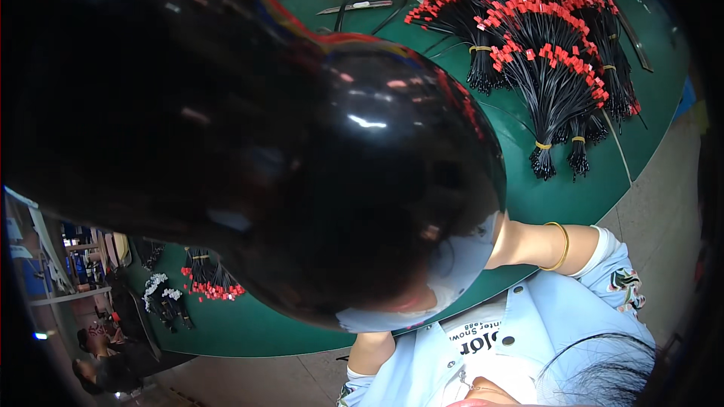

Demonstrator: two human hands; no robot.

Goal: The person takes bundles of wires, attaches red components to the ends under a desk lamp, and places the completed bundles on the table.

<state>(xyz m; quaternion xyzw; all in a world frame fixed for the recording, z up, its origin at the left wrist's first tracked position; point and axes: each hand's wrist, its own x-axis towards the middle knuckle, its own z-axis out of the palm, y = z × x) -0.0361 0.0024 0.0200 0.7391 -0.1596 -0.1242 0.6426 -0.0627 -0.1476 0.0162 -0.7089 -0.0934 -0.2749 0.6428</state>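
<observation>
A large glossy black object close to the camera blocks most of the view, hiding both hands, so whether either grip is released or clenched cannot be told. Only the right forearm, wearing a gold bangle, and part of the left arm show beyond it. On the green tabletop, well apart from the arms, lie bundles of black wires with red tags, tied with yellow bands. A smaller bundle lies at lower left.
</observation>
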